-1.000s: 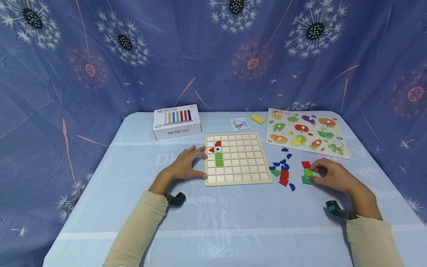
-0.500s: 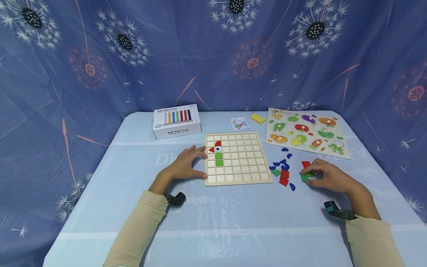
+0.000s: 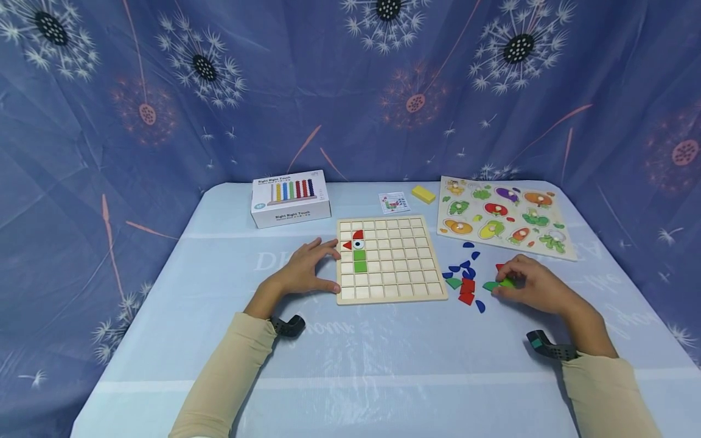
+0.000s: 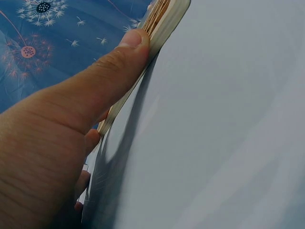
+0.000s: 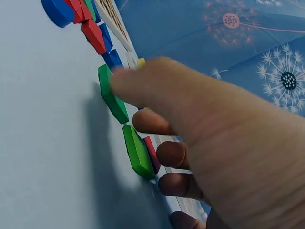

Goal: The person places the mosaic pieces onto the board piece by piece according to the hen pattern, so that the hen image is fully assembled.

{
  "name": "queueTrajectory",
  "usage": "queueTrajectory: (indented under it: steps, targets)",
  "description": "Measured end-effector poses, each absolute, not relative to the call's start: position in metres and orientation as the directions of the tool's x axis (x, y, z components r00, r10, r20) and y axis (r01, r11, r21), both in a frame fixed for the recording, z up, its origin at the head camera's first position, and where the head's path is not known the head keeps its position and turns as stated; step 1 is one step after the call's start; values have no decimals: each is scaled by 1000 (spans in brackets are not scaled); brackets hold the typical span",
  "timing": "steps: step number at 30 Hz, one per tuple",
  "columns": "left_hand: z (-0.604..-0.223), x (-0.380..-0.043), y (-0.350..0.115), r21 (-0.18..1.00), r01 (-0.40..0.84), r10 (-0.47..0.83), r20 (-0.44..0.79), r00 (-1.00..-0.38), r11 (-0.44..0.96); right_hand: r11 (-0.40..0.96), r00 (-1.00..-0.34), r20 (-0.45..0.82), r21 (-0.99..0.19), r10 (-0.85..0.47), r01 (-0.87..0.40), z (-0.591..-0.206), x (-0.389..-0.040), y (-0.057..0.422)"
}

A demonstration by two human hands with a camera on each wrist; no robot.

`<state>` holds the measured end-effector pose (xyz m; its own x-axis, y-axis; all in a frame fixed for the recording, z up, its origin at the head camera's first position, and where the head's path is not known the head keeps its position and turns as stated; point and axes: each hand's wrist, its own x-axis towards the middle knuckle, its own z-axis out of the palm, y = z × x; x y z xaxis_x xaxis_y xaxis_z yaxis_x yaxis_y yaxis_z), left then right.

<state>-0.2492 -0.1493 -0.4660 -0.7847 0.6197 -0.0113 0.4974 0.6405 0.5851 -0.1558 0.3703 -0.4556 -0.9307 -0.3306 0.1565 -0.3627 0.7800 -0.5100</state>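
My left hand rests at the left edge of a wooden grid board, its thumb and fingers spread along that edge. In the left wrist view the thumb presses the board's side. On the board lie a red quarter circle, a red triangle, an eye tile and two green squares. To the right, my right hand pinches a dark green piece between thumb and forefinger, low over the table. A light green piece and a red piece lie under its other fingers.
Loose blue half-circles, red pieces and another green piece lie between board and right hand. Behind are a white box, a pattern card, a yellow block and a vegetable puzzle board.
My right hand has shifted left, and the dark green piece has moved left and turned with it, away from the light green one. The left hand and the board stay in place.
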Motion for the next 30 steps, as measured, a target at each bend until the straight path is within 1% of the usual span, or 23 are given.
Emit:
queueTrajectory:
  steps: [10, 17, 21, 30]
  targets:
    - [-467, -250, -149, 578, 495, 616, -16, -788, 649, 782, -925, 139, -499, -353, -374, -456, -155, 369]
    - [-467, -250, -149, 572, 492, 614, -24, -789, 656, 825, -950, 81, -478, -301, -302, -457, -156, 366]
    - [-467, -250, -149, 573, 492, 612, -22, -790, 655, 838, -954, 64, -463, -294, -289, -456, -157, 363]
    - [-467, -250, -149, 571, 490, 610, -24, -792, 659, 833, -949, 94, -458, -302, -310, -456, -160, 363]
